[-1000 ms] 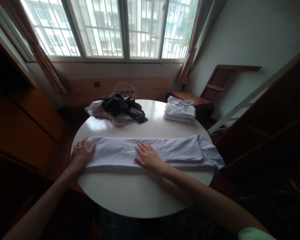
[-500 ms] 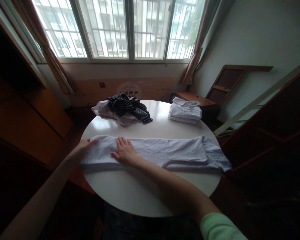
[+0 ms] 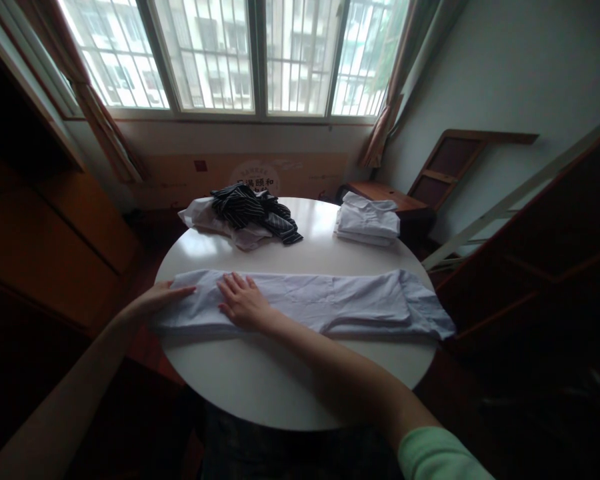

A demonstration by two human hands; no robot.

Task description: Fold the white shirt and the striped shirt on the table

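A pale lilac shirt (image 3: 330, 303) lies folded into a long strip across the round white table (image 3: 280, 380). My left hand (image 3: 157, 298) rests on the strip's left end at the table's edge, fingers spread. My right hand (image 3: 243, 303) lies flat on the cloth a little to the right of it, palm down, fingers apart. Neither hand grips the fabric. The strip's right end hangs slightly over the table's right edge.
A heap of dark striped cloth (image 3: 255, 210) on pale cloth lies at the table's back left. A stack of folded white shirts (image 3: 367, 220) sits at the back right. Wooden furniture stands left and right, with a window behind.
My right hand has slid left along the shirt from its middle to near the left end. My left hand stays at the left end, now more on the cloth's edge.
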